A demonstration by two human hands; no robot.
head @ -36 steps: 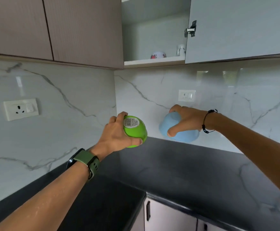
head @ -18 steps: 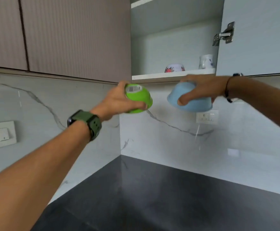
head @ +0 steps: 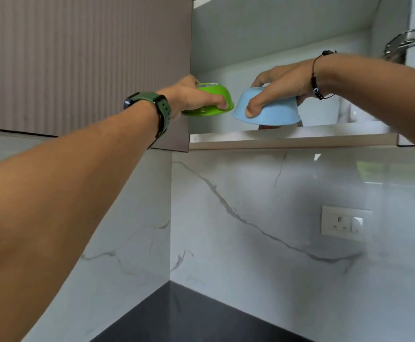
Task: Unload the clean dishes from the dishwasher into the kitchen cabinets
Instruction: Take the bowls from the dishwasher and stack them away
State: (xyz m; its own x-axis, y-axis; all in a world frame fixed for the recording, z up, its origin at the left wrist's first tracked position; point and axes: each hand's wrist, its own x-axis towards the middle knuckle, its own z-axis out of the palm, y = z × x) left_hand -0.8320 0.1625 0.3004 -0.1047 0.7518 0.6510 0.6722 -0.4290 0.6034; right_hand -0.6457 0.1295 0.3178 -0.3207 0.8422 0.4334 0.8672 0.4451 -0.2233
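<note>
While both bowls hang upside down in the person's grasp, they now sit level with the open cabinet, having risen from over the counter a second ago. The green bowl (head: 210, 101) is gripped by the left hand (head: 191, 96), fingers curled over its base and thumb pressed on its side. Just to its right, nearly touching, the blue bowl (head: 268, 108) is held by the right hand (head: 281, 81), fingers wrapped over the base and thumb against the wall. This lift suggests the bowls are about to be set down on the shelf.

Below both grips runs the front edge of the cabinet shelf (head: 293, 141); the bowls' rims appear to clear it. Behind the blue bowl something small stands on the shelf, mostly hidden. Left of the green bowl stands the ribbed door (head: 85, 60) of the next cabinet, close to the left knuckles. Up and right of the right wrist, a metal hinge (head: 409, 41) juts out. Above the hands the cabinet space looks open.
</note>
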